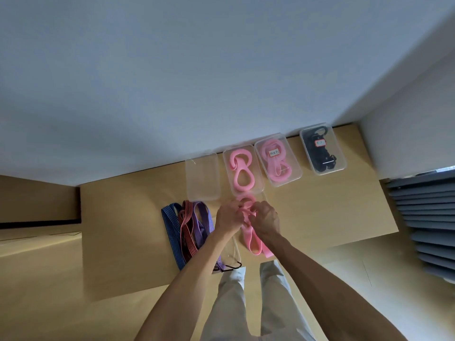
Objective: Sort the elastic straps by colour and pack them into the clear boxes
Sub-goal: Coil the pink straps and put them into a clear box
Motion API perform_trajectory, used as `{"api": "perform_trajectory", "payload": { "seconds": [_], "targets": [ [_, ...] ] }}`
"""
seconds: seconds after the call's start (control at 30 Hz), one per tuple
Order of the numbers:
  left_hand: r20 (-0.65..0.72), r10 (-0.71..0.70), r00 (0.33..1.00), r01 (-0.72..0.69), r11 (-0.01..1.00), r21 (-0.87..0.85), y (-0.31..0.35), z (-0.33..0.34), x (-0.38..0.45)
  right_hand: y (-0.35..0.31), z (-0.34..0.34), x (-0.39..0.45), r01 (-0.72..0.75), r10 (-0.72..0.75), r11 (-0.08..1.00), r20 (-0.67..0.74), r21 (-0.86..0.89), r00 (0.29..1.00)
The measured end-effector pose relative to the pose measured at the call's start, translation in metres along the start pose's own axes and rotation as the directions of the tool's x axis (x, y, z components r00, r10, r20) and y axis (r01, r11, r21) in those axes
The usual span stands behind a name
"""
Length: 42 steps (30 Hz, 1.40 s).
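Both hands work a pink elastic strap (251, 239) over the wooden table (320, 205). My left hand (227, 216) and my right hand (266, 217) pinch its upper folded part, while its long loop trails toward me. Beyond the hands, an open clear box (242, 169) holds a coiled pink strap. To its right stands a labelled clear box (277, 159) with pink straps, then a labelled clear box (322, 148) with black straps. An empty clear tray (202, 175) lies to the left. Blue (172, 232), red (187, 230) and purple (203, 225) striped straps lie left of my left arm.
A wall runs right behind the boxes along the table's far edge. A stack of grey slats (426, 217) stands beyond the table's right edge. A thin black cord (234, 266) lies at the near edge by my legs. The table's left part is bare wood.
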State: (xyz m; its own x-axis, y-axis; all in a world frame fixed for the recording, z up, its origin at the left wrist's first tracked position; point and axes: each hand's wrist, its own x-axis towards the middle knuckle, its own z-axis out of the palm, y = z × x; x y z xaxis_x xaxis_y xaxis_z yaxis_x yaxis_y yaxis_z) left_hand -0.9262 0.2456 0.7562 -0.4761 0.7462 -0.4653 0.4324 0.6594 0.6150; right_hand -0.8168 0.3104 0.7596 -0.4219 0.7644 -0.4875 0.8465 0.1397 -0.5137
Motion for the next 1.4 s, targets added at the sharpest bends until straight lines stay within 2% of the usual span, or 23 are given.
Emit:
{"api": "perform_trajectory", "payload": {
  "seconds": [0.13, 0.27, 0.5, 0.6, 0.67, 0.73, 0.8, 0.93, 1.07, 1.13, 1.27, 1.4],
  "targets": [
    [-0.045, -0.093, 0.995, 0.088, 0.991, -0.105, 0.006, 0.001, 0.007, 0.006, 0.002, -0.002, -0.068, 0.083, 0.984, -0.091, 0.162, 0.992],
    [-0.084, -0.244, 0.966, 0.222, 0.952, -0.21, 0.012, 0.006, 0.009, 0.018, 0.003, -0.003, -0.092, 0.121, 0.962, -0.098, 0.256, 0.988],
    [0.054, -0.393, 0.918, 0.385, 0.852, -0.355, 0.015, 0.007, 0.008, 0.029, -0.016, -0.006, -0.049, 0.087, 0.918, -0.079, 0.394, 0.993],
    [0.041, -0.359, 0.933, 0.334, 0.815, -0.473, 0.023, -0.006, -0.007, 0.024, -0.037, -0.011, -0.075, 0.085, 0.867, 0.002, 0.493, 0.996],
    [0.05, -0.368, 0.928, 0.327, 0.747, -0.579, 0.034, -0.018, -0.02, 0.017, -0.053, -0.016, -0.087, 0.078, 0.833, 0.04, 0.547, 0.996],
    [0.074, -0.362, 0.929, 0.317, 0.68, -0.661, 0.046, -0.028, -0.032, 0.007, -0.071, -0.022, -0.056, 0.037, 0.802, 0.045, 0.595, 0.998],
    [0.075, -0.314, 0.946, 0.274, 0.657, -0.703, 0.061, -0.039, -0.045, -0.004, -0.091, -0.029, -0.011, -0.018, 0.774, 0.038, 0.633, 0.999],
    [0.037, -0.222, 0.974, 0.162, 0.577, -0.801, 0.096, -0.065, -0.075, -0.026, -0.132, -0.049, 0.092, -0.169, 0.767, 0.061, 0.635, 0.984],
    [-0.027, -0.144, 0.989, 0.038, 0.431, -0.901, 0.122, -0.081, -0.103, -0.041, -0.174, -0.074, 0.237, -0.247, 0.752, -0.071, 0.615, 0.966],
    [-0.074, -0.083, 0.994, -0.035, 0.399, -0.916, 0.135, -0.087, -0.115, -0.049, -0.193, -0.084, 0.31, -0.297, 0.763, -0.118, 0.567, 0.947],
    [-0.165, 0.01, 0.986, -0.151, 0.472, -0.868, 0.158, -0.096, -0.132, -0.064, -0.217, -0.103, 0.41, -0.374, 0.742, -0.18, 0.53, 0.91],
    [-0.205, -0.025, 0.978, -0.152, 0.589, -0.794, 0.168, -0.105, -0.141, -0.076, -0.221, -0.12, 0.456, -0.374, 0.76, -0.261, 0.464, 0.89]
  ]
}}
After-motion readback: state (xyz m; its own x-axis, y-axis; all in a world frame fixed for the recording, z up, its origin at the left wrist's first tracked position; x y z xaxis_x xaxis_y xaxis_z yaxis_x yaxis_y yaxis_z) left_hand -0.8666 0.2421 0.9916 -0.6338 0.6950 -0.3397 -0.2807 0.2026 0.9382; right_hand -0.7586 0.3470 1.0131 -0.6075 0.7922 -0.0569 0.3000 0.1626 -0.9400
